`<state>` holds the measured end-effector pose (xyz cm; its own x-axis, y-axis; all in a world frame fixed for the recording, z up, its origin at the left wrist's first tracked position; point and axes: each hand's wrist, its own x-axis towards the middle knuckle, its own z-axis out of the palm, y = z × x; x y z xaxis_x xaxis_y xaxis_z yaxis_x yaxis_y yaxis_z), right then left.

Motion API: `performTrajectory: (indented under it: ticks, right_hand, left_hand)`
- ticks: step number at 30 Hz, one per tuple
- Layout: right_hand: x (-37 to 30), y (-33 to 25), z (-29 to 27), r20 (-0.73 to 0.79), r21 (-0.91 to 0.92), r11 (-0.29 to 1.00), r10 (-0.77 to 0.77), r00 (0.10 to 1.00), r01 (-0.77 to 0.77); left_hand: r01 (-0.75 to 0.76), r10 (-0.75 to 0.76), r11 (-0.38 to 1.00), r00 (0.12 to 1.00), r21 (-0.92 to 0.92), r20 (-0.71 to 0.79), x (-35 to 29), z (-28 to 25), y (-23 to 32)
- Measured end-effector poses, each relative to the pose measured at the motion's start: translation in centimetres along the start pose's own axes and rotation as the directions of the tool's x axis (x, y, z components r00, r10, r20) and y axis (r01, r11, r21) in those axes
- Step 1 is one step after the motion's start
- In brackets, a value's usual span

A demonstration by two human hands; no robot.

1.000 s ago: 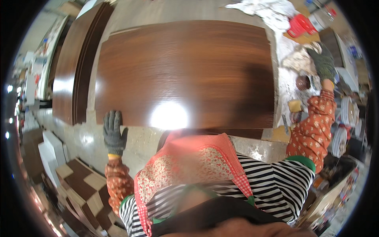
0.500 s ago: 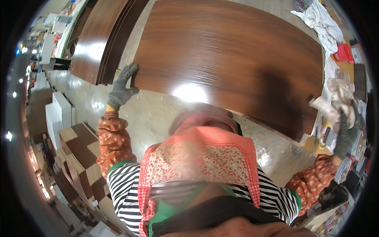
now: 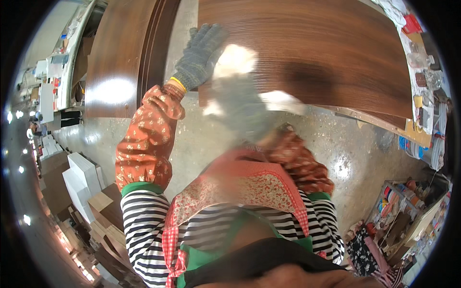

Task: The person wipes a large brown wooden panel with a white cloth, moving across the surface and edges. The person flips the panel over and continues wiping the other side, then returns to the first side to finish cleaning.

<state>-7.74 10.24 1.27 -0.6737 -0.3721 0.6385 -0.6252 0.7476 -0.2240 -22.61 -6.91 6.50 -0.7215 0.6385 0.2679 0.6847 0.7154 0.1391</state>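
At 1 o'clock the brown panel (image 3: 312, 41) is placed; at 11, the left hand (image 3: 200, 55) is spread open. Beside the blurred right hand (image 3: 242, 105), whose grip cannot be told, the loose white cloth (image 3: 284, 102) may be snagged by the panel's edge.

At three o'clock, light (image 3: 342, 167) is being reflected by the grey floor (image 3: 372, 139); at ten, clutter (image 3: 58, 59) is being held by a bench (image 3: 71, 72).
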Motion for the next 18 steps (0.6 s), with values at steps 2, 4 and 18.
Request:
performTrajectory:
  ticks: [2,4,18]
  right_hand:
    - [1.1,-1.8,1.8,0.153,-0.062,0.996,-0.056,0.987,0.066]
    - [0.2,0.4,-0.3,0.210,-0.031,0.999,-0.023,0.977,0.030]
    - [0.8,-3.2,2.8,0.089,-0.060,0.995,-0.072,0.993,0.077]
  left_hand:
    - [-0.098,0.098,0.995,0.995,-0.016,0.003,0.0,-0.4,-0.1]
    - [-0.028,0.027,0.999,0.999,0.033,0.033,0.2,-0.5,-0.1]
    - [-0.189,0.187,0.976,0.982,0.112,0.028,0.3,0.4,-0.7]
